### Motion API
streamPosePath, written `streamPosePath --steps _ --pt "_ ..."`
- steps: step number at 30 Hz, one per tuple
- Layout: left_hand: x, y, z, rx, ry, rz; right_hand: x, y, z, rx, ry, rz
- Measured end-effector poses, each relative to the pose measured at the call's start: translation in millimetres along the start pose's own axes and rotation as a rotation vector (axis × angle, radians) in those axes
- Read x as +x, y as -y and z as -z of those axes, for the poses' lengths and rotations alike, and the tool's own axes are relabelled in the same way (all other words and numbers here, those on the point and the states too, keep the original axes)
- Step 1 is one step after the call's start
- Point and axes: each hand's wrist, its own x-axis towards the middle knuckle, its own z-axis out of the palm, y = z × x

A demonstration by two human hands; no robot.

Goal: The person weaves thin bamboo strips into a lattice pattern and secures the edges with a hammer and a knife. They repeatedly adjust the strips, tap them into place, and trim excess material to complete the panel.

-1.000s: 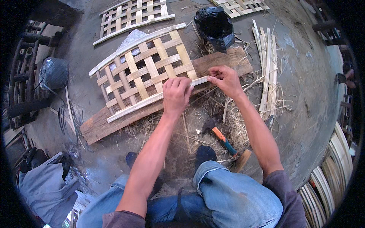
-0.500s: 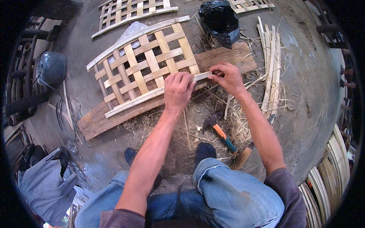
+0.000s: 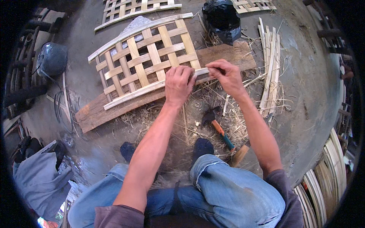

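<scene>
A woven bamboo lattice panel (image 3: 153, 55) leans over a rough wooden plank (image 3: 93, 114) on the ground. Pale split strips run along its top and bottom edges. My left hand (image 3: 178, 84) is closed around the bottom edge strip (image 3: 133, 95), right of the panel's middle, its fingertips partly hidden. At the right end of that same strip, the thumb and fingers of my right hand (image 3: 227, 78) are pinched together. Whether a small piece also sits between those fingertips cannot be made out.
A hammer (image 3: 220, 131) with an orange and green handle lies among shavings (image 3: 239, 121) near my foot. A wooden handle (image 3: 240, 155) is beside it. Loose bamboo strips (image 3: 268, 72) lie right, a black bag-lined container (image 3: 224, 22) stands beyond, and another lattice panel (image 3: 133, 13) lies farther back.
The view has shifted slightly. My right hand has come a little closer to my left along the bottom strip, its fingers now nearer the strip's end. My left hand keeps its hold.
</scene>
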Motion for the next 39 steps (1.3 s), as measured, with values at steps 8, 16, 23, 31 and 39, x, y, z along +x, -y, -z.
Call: streamPosePath --steps 8,16,23,31,39 --pt "-1.2 -0.9 0.2 -0.006 -0.003 -0.015 6.2 -15.4 -22.7 -0.159 -0.094 0.063" --pt "-0.8 -1.0 -1.9 0.0 -0.014 -0.004 6.8 -21.9 -21.0 -0.271 -0.097 0.094" --pt "-1.1 -0.5 -2.1 -0.032 -0.013 -0.004 6.0 -16.4 -18.3 -0.345 -0.071 0.162" --pt "0.2 -1.6 0.6 -0.037 -0.006 -0.001 5.9 -19.7 -20.0 -0.321 -0.078 0.163" --pt "0.2 -0.5 -0.1 -0.041 -0.014 -0.002 6.8 -19.7 -21.2 -0.352 -0.068 0.218"
